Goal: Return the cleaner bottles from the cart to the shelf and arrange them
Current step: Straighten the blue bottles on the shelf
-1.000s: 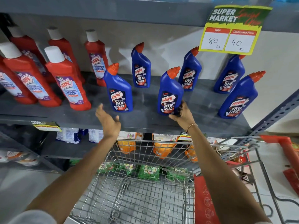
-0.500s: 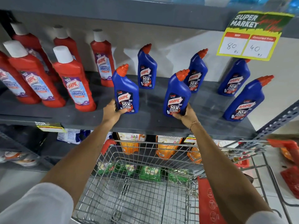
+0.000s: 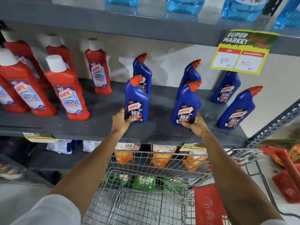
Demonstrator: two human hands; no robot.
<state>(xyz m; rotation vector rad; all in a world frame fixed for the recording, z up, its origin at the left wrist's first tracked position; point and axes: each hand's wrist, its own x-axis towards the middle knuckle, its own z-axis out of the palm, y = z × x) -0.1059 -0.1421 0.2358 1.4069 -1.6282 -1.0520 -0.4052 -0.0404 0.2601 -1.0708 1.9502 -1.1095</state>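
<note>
Several blue Harpic bottles with orange caps stand on the grey shelf (image 3: 103,127), in a front and a back row. My left hand (image 3: 121,120) grips the base of the front left blue bottle (image 3: 136,99). My right hand (image 3: 195,125) grips the base of the front middle blue bottle (image 3: 186,106). A third front blue bottle (image 3: 236,111) stands free at the right. Behind them stand three more blue bottles, partly hidden. Several red Harpic bathroom cleaner bottles (image 3: 68,93) with white caps fill the shelf's left part. The wire cart (image 3: 146,207) below my arms holds no bottles.
A yellow price sign (image 3: 241,52) hangs from the upper shelf, which carries blue liquid bottles (image 3: 183,5). Orange and white pouches sit on the lower shelf behind the cart. A red cart handle (image 3: 284,161) and red flap lie at the right. A slotted metal upright (image 3: 276,124) frames the shelf's right end.
My left hand rose from above the cart and closed on the front left blue bottle. My right hand stayed on the middle bottle. The view has shifted up and closer.
</note>
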